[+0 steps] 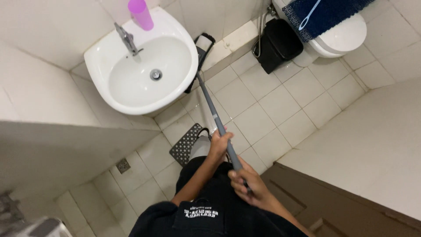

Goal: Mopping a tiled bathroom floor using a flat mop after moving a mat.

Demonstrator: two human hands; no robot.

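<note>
Both my hands grip a long grey mop pole (211, 107) that runs from my waist up toward the wall beside the sink. My left hand (219, 147) is closed around the pole further along it. Lower on the pole, near its end, my right hand (247, 184) is closed around it. The flat mop head (202, 49), dark with a pale pad, stands against the base of the wall just right of the white wash basin (184, 81). I wear dark shorts and a dark top.
A pink cup (141, 14) stands on the basin's rim by the tap (127, 39). A black bin (280, 44) sits beside the toilet (342, 37), which has a blue mat on its lid. There are a floor drain (123, 165), a perforated black mat (186, 142) and a brown door (333, 206).
</note>
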